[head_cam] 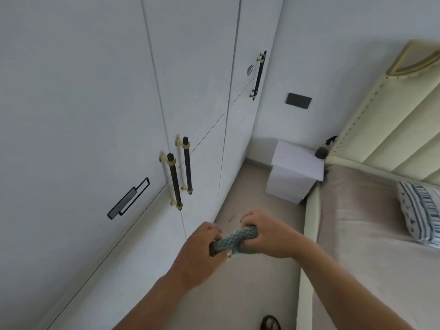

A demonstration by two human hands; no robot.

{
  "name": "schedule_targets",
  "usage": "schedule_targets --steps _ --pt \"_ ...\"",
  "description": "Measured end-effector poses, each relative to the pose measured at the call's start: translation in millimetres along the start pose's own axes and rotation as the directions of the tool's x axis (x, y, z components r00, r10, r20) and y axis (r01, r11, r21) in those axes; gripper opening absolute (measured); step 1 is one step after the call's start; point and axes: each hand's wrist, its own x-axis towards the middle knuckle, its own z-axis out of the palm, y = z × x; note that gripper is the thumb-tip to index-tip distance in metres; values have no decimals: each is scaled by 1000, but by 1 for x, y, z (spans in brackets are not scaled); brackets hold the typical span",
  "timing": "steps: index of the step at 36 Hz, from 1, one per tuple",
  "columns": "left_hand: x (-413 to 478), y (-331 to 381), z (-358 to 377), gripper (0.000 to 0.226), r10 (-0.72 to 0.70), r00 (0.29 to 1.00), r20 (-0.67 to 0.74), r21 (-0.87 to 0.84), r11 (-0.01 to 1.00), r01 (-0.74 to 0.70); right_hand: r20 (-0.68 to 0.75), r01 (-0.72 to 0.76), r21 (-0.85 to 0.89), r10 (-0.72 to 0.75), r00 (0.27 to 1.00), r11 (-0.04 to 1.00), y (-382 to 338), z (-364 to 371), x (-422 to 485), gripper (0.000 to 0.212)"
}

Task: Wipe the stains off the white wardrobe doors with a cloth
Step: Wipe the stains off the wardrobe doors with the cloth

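Head view, looking down along a run of white wardrobe doors on the left and a bed on the right. Both hands are out in front, low in the picture, above the beige floor. Between them is a blue-grey knobbly cloth, rolled into a short thick bar. The left hand has its fingers curled tight round the cloth's near, darker end. The right hand grips the far end, knuckles up. The cloth is held in the air just beside the doors and touches none of them.

Two black and gold handles stand side by side on the doors above the hands; a third sits further along. A white nightstand fills the corner between wardrobe and cream headboard. A striped pillow lies on the bed.
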Motion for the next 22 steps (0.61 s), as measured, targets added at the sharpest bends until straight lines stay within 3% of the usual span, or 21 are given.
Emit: schedule_targets --steps 1,2,4,6,8,9,13,15,19,22 --pt "6 6 0 25 -18 999 -28 -81 997 16 -14 -6 272 11 1000 962 8 -6 7 22" --pt "14 12 2 24 -44 996 -71 -155 987 33 -5 -17 540 23 1000 841 19 -12 19 24" --pt "39 20 8 18 -116 980 -165 -280 958 66 104 -101 911 15 994 399 45 -17 52 34" --pt "69 28 20 14 -207 938 -277 -330 938 110 247 -248 968 -40 968 -23 70 -11 86 46" --pt "86 28 27 13 -266 905 -334 -335 930 150 321 -312 903 -18 947 -295 76 4 105 46" --pt "97 27 34 13 -305 876 -373 -335 925 179 353 -332 869 -10 936 -368 81 8 115 46" --pt "136 31 60 16 -448 711 -543 -385 885 263 370 -364 818 -78 926 -444 101 6 143 72" --pt "146 34 67 13 -507 648 -568 -430 855 291 409 -408 823 -88 908 -395 105 -5 151 61" --pt "156 40 72 9 -531 673 -515 -400 843 360 486 -507 805 -148 862 -310 101 -34 166 36" --pt "166 34 70 7 -539 670 -511 -378 841 387 499 -519 815 -145 855 -258 99 -45 183 33"
